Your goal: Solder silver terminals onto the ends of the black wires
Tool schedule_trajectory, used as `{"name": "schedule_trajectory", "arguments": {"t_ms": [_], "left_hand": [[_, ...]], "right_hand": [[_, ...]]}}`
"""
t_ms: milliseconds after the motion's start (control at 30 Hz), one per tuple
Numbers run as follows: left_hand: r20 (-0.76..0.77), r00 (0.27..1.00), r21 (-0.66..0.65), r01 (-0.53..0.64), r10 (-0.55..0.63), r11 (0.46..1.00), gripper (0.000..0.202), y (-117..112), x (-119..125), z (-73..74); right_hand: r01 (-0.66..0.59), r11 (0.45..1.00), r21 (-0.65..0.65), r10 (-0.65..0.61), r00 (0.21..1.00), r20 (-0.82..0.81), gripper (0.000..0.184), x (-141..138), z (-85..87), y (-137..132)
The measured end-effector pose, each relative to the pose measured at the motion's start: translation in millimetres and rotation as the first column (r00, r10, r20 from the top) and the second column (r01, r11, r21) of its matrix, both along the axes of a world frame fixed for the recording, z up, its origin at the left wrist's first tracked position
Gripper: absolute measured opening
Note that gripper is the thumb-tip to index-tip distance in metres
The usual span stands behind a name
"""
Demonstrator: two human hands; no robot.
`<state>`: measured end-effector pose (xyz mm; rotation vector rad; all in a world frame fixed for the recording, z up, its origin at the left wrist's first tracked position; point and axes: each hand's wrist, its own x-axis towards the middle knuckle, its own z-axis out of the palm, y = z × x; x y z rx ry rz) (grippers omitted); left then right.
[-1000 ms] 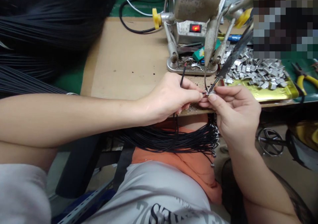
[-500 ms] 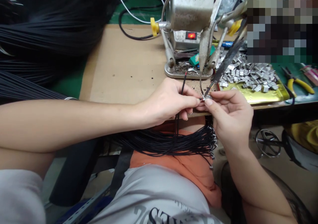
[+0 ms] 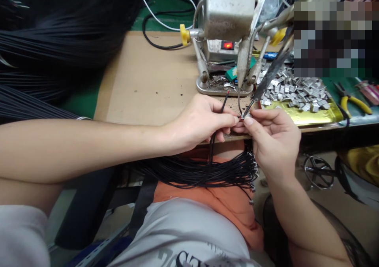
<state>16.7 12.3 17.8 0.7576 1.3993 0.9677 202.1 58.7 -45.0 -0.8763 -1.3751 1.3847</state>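
My left hand [image 3: 210, 119] pinches a thin black cable [image 3: 225, 102] whose stripped end shows red. Part of the cable hangs down from that hand toward the lap. Between thumb and fingers my right hand [image 3: 271, 134] grips a small metal USB connector [image 3: 245, 117], mostly covered by the fingertips. Where the two hands meet, the wire end touches or nearly touches the connector. The tip of a soldering iron [image 3: 263, 83], fixed on the machine, reaches that spot from above right. A thin solder wire [image 3: 239, 101] comes down beside it from a metal nozzle [image 3: 243, 63].
Many loose metal connectors [image 3: 291, 87] lie on a gold tray [image 3: 310, 115] at right, with yellow-handled pliers [image 3: 352, 103] beyond. The soldering machine [image 3: 229, 12] stands ahead. Finished-looking black cables [image 3: 195, 172] lie across my lap; a large black cable bundle [image 3: 59, 53] fills the left.
The loose cable end by my left hand has tilted a little to the right. Both hands keep nearly the same place, and the view has shifted slightly.
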Motion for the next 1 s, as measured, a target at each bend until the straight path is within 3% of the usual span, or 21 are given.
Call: {"name": "schedule_trajectory", "arguments": {"t_ms": [500, 767, 1000], "left_hand": [[0.028, 1.000, 0.027, -0.002, 0.001, 1.000, 0.028, 1.6, 1.2, 0.0], [-0.025, 1.000, 0.006, 0.009, -0.009, 1.000, 0.010, -2.0, -0.2, -1.0], [0.025, 0.999, 0.071, 0.033, -0.035, 0.997, 0.008, -2.9, -1.4, -6.4]], "right_hand": [[0.000, 1.000, 0.000, 0.000, 1.000, 0.000, 0.020, -1.5, 2.3, -1.3], [0.022, 0.999, 0.031, -0.022, 0.999, 0.030, 0.021, 0.2, 1.9, -2.9], [0.048, 0.998, 0.035, -0.049, 0.998, 0.025, 0.019, -0.3, 1.6, -5.3]]}}
